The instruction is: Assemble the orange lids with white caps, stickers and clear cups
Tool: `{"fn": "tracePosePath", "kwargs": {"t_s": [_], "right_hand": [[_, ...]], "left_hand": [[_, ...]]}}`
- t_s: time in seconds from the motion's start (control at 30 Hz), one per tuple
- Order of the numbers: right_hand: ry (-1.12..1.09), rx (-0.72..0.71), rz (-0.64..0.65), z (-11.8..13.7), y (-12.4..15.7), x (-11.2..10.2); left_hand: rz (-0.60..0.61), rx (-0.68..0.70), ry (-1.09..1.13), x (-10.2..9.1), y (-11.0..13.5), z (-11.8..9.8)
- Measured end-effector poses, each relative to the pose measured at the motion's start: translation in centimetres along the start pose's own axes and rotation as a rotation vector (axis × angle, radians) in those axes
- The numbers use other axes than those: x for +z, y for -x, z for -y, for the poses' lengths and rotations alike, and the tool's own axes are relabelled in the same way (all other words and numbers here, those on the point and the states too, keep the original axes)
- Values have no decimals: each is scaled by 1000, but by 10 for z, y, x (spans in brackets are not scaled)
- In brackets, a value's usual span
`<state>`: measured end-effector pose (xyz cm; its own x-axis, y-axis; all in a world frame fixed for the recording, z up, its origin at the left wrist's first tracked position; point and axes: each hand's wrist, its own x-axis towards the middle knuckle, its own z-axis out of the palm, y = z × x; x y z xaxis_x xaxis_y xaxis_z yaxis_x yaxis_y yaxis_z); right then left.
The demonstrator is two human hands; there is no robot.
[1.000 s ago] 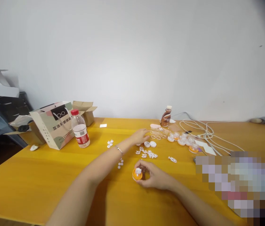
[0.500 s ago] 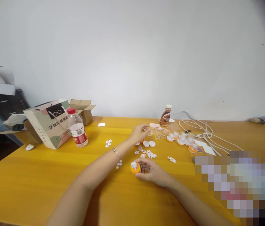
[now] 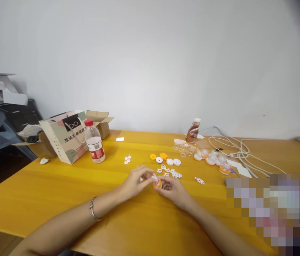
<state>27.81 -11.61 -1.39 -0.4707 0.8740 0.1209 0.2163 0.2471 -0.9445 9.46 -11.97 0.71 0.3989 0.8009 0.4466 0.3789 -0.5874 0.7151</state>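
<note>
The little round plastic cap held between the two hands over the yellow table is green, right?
No, it is orange, not green. The head view shows the little round orange plastic cap, with a white piece on it, held between the left hand and the right hand over the yellow wooden table.

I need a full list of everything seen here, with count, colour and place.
table: one, yellow, foreground
paper bag: one, beige, far left
cardboard box: one, brown, behind bag
water bottle: one, clear, red cap, beside bag
brown bottle: one, by wall
cables: several, white, right
caps: two orange, three white, centre
flat pieces: many, white, near caps
orange part: one, between hands
bracelet: one, silver, left wrist
left hand, right hand: both grip orange part
</note>
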Motion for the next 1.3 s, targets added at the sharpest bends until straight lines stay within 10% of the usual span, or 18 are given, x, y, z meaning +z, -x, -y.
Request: {"fn": "tracePosePath", "kwargs": {"t_s": [0.27,0.93,1.3], "right_hand": [[118,-61,-11,11,6,3],[-617,206,327,7,12,9],[-86,11,178,14,9,1]], "left_hand": [[13,33,-40,-4,8,-5],[322,72,374,-25,7,-23],[267,85,-111,-30,5,-26]]}}
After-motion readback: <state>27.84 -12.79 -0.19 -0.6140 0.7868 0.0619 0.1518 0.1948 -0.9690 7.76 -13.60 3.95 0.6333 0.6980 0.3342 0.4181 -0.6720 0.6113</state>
